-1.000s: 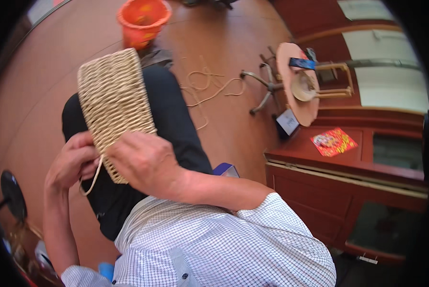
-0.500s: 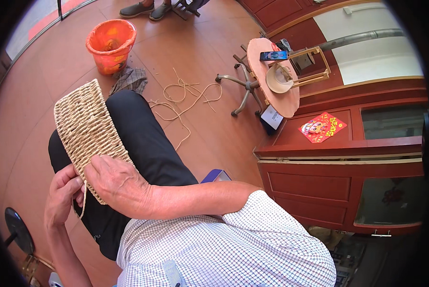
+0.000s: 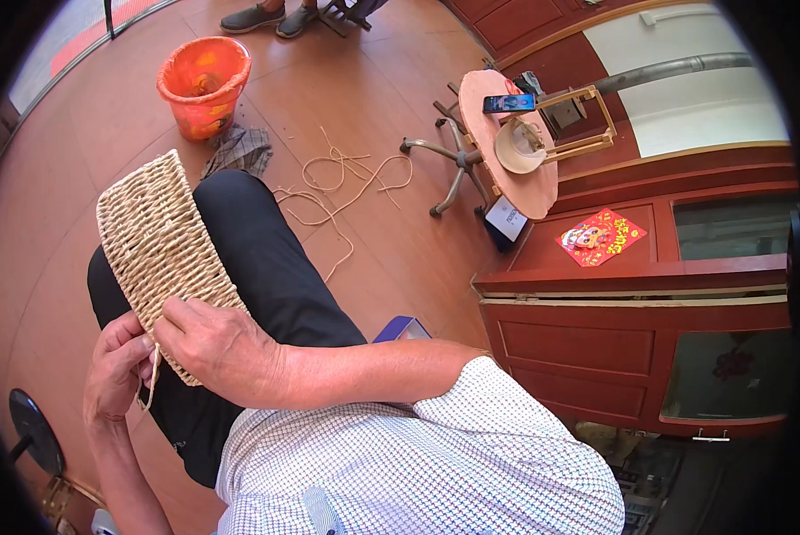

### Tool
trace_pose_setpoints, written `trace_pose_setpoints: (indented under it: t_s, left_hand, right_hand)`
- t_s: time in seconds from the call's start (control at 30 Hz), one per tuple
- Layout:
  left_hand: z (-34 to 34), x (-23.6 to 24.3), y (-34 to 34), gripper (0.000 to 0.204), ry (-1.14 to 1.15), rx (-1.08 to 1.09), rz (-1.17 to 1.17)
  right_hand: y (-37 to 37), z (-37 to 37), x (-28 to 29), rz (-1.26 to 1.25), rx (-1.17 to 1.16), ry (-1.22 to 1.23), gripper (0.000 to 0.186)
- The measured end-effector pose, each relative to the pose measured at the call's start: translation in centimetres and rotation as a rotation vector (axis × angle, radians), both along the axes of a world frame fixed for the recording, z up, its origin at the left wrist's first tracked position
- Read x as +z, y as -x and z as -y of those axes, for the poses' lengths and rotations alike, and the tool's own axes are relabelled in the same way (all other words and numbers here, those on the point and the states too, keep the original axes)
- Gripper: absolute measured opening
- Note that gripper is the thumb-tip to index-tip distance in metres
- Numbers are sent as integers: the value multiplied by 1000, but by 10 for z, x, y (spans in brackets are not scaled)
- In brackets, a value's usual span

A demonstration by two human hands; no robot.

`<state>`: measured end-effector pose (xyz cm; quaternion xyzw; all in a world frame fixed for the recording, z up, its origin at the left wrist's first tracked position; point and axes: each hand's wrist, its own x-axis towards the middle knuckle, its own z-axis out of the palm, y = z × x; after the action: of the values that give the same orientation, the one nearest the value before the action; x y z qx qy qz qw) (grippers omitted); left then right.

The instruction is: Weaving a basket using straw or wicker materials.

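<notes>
Across my dark-trousered lap lies a tan woven straw basket (image 3: 164,236), its long ribbed side turned up. My right hand (image 3: 213,343) rests over its near end, fingers bent and pressed onto the weave at the left edge. At that same edge my left hand (image 3: 115,361) grips the basket, thumb and fingers closed together. A loose pale cord end (image 3: 155,379) hangs down between the two hands. My right fingertips are partly hidden behind the hand itself, and the basket's underside is out of sight.
An orange bucket (image 3: 202,94) stands beyond my knees beside a grey checked cloth (image 3: 239,150). Loose cord (image 3: 329,209) is strewn over the floor. To the right, a round table (image 3: 534,192) carries a phone (image 3: 509,103) and a cap. Another person's shoes (image 3: 255,18) show at the top.
My right hand has shifted slightly down along the basket's edge. The basket has tilted a little to the left, and the hanging cord end has swung slightly.
</notes>
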<state>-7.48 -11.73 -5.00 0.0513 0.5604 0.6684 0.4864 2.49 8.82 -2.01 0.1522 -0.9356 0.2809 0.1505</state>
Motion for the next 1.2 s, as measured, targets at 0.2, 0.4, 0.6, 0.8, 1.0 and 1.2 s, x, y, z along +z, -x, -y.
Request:
trace_pose_setpoints:
  t_s: [0.2, 0.4, 0.6, 0.8, 1.0, 1.2]
  left_hand:
    - [7, 26, -3, 21, 221, -69, -303]
    - [-33, 88, -47, 26, 246, 233, -655]
    - [-35, 68, -74, 25, 5, 328, -507]
    - [-25, 53, -75, 29, 224, 391, -796]
    - [-34, 60, -76, 25, 467, 375, -946]
    - [-38, 58, -75, 26, 491, 416, -959]
  right_hand:
    - [2, -1, 0, 119, 25, 122, 20]
    - [3, -41, 37, 330, 111, 612, 12]
    - [4, -64, 55, 526, 72, 1133, 12]
    - [-8, -81, 8, 487, -240, 848, 34]
    - [-19, -78, -10, 666, -201, 1016, 56]
    - [-20, -71, -17, 842, -120, 1327, 59]
